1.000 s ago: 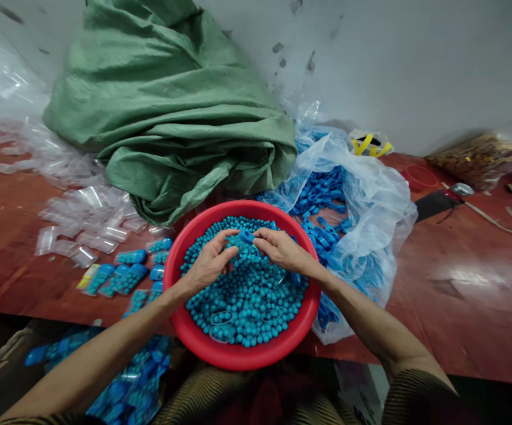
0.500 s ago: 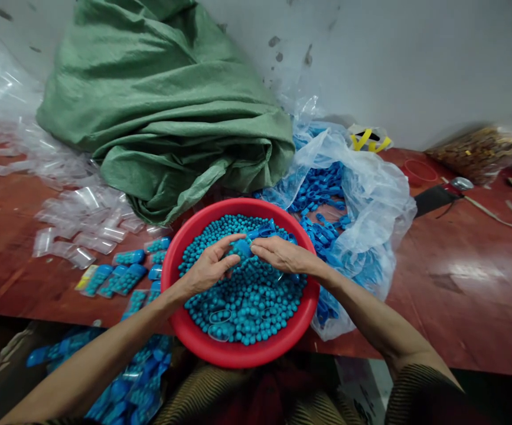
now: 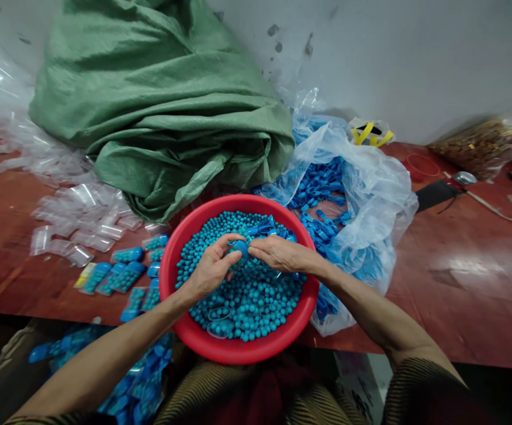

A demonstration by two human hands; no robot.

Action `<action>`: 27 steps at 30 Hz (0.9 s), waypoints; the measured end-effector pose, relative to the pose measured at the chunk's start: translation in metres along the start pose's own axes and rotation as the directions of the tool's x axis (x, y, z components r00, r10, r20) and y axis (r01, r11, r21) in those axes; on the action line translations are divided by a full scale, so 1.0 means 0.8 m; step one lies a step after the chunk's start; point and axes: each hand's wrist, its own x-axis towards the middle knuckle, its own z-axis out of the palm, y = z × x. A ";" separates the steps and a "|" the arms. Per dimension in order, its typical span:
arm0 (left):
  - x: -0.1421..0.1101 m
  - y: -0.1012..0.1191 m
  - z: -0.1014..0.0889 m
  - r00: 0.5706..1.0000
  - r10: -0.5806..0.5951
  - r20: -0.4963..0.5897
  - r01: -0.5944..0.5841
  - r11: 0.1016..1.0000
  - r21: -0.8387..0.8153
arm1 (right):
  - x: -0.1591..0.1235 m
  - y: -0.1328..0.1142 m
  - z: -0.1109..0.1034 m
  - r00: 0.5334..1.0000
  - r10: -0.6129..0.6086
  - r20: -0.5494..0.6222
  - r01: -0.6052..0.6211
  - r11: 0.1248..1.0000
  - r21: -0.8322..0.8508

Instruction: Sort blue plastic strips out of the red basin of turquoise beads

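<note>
My left hand (image 3: pixel 215 264) is closed, thumb and fingers curved round a small blue-capped plastic container (image 3: pixel 240 248). The fingertips of my right hand (image 3: pixel 277 254) press together at the container's right side; whatever else they pinch is hidden. Both hands are over a red basin (image 3: pixel 238 354) of turquoise beads (image 3: pixel 256 307). Some blue plastic caps (image 3: pixel 267 225) lie on the beads just behind my right hand. Two clear empty containers (image 3: pixel 218 321) rest on the beads near the basin's front.
Bead-filled containers (image 3: pixel 127 277) and clear empty ones (image 3: pixel 91 227) lie left of the basin. A green sack (image 3: pixel 171 112) stands behind. To the right, a clear bag (image 3: pixel 371 200) spreads round blue caps (image 3: pixel 322 233). More filled containers (image 3: pixel 136 389) sit below the table edge (image 3: pixel 52 316).
The view has shifted slightly. Both hands stay together on the container, whose blue cap now shows more plainly between the fingers.
</note>
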 end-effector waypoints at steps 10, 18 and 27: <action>-0.002 0.012 -0.017 0.998 -0.045 0.033 0.047 0.998 -0.046 | 0.012 0.015 0.004 0.946 0.267 -0.185 -0.007 0.586 0.810; 0.020 0.046 -0.012 0.996 0.075 -0.038 -0.073 0.996 0.049 | 0.044 -0.014 -0.014 0.837 0.020 -0.547 0.069 0.987 0.142; 0.042 0.083 -0.020 0.972 0.212 -0.099 -0.223 0.967 -0.121 | 0.049 -0.041 -0.036 0.875 -0.098 -0.474 -0.035 0.964 -0.263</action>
